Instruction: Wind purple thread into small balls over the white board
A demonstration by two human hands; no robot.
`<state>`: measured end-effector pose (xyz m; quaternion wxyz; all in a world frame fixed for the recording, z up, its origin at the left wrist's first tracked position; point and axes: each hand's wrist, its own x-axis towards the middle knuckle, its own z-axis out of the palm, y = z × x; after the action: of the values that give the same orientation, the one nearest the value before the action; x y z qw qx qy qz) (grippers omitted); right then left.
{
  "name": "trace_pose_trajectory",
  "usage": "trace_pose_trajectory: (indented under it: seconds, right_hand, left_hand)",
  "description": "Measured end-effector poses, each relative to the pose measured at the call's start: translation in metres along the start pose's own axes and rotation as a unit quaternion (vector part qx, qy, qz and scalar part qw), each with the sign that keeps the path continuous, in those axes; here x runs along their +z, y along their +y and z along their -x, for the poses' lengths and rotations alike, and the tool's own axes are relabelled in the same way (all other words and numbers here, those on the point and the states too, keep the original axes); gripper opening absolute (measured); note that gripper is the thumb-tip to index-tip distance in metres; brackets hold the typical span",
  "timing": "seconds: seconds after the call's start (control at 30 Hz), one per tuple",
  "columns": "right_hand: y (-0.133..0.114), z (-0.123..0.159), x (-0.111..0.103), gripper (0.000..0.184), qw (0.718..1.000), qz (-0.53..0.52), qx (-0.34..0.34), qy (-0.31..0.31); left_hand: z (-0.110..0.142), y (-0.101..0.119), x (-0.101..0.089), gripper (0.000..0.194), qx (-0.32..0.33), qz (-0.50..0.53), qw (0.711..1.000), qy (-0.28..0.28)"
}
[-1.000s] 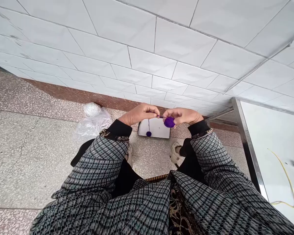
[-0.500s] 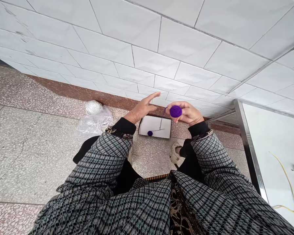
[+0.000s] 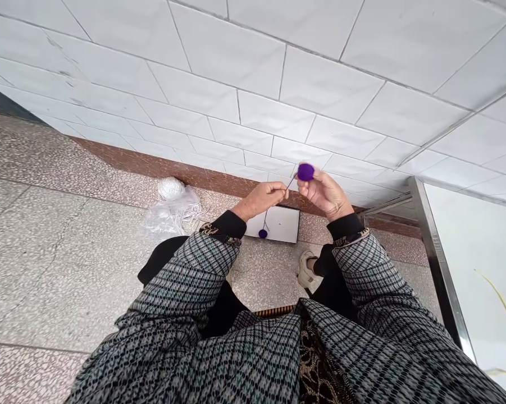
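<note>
My right hand (image 3: 326, 193) grips a purple ball of yarn (image 3: 306, 172) between thumb and fingers, held up in front of the tiled wall. A strand of purple yarn (image 3: 292, 180) runs from the ball to my left hand (image 3: 266, 198), whose fingers are pinched closed on it. From there the strand hangs down to a smaller purple yarn ball (image 3: 263, 233). That small ball lies in a shallow white tray (image 3: 286, 224) with dark edges, on the floor below my hands. My left forearm covers the tray's left part.
A white yarn ball (image 3: 171, 188) and a clear plastic bag (image 3: 164, 217) with white cord lie on the floor to the left. A metal-edged white table (image 3: 480, 241) stands at the right. The tiled wall (image 3: 219, 67) rises ahead.
My left hand, open and apart before, has moved right and closed on the yarn strand. My right hand has lifted the purple ball slightly and turned it. The view has shifted a little.
</note>
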<state>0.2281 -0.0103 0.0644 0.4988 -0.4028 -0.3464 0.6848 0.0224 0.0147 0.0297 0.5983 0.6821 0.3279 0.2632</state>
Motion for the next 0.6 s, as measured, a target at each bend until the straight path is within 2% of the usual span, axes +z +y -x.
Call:
trace_pose_trajectory:
  seconds: [0.07, 0.1, 0.17, 0.2, 0.27, 0.33, 0.37, 0.4, 0.43, 0.5, 0.53, 0.57, 0.6]
  right_hand:
    - [0.003, -0.006, -0.001, 0.047, 0.995, 0.055, -0.057, 0.067]
    - [0.005, -0.008, -0.002, 0.042, 0.984, 0.117, -0.078, 0.109]
    - [0.01, -0.009, -0.003, 0.032, 0.945, 0.279, -0.075, 0.153]
    - [0.011, -0.008, -0.002, 0.031, 0.927, 0.35, -0.045, 0.13]
    - [0.011, -0.001, -0.001, 0.036, 0.912, 0.409, 0.047, -0.001]
    - [0.007, 0.006, 0.001, 0.046, 0.926, 0.34, 0.099, -0.133]
    - [0.004, 0.009, 0.002, 0.05, 0.943, 0.282, 0.087, -0.152]
    - [0.001, 0.01, 0.003, 0.053, 0.964, 0.224, 0.05, -0.136]
    - [0.0, 0.009, 0.003, 0.052, 0.98, 0.175, 0.002, -0.097]
    - [0.001, 0.003, 0.002, 0.045, 0.987, 0.136, -0.089, 0.022]
    - [0.003, 0.0, 0.001, 0.039, 0.979, 0.154, -0.105, 0.076]
    - [0.007, -0.003, 0.0, 0.035, 0.97, 0.197, -0.092, 0.109]
    - [0.011, -0.005, -0.001, 0.033, 0.959, 0.258, -0.056, 0.108]
  left_hand:
    - [0.002, 0.001, 0.004, 0.016, -0.021, 0.006, 0.998, -0.057]
    - [0.003, 0.002, 0.004, 0.016, -0.021, 0.007, 0.996, -0.089]
    - [0.005, 0.005, 0.001, 0.017, -0.005, -0.002, 0.991, -0.135]
    - [0.005, 0.005, -0.002, 0.017, 0.006, -0.011, 0.991, -0.134]
    - [0.004, 0.005, -0.011, 0.018, 0.02, -0.038, 0.996, -0.079]
    - [0.001, 0.003, -0.017, 0.02, 0.012, -0.066, 0.998, 0.004]
    - [0.0, 0.001, -0.018, 0.02, 0.004, -0.079, 0.997, 0.027]
    - [-0.001, 0.0, -0.018, 0.02, -0.003, -0.089, 0.996, 0.029]
    - [-0.001, 0.0, -0.016, 0.019, -0.008, -0.097, 0.995, 0.008]
    - [0.0, 0.002, -0.009, 0.018, -0.005, -0.098, 0.992, -0.084]
    - [0.001, 0.004, -0.006, 0.018, 0.003, -0.095, 0.986, -0.136]
    - [0.003, 0.006, -0.004, 0.018, 0.013, -0.092, 0.98, -0.174]
    - [0.004, 0.007, -0.004, 0.018, 0.022, -0.089, 0.977, -0.191]
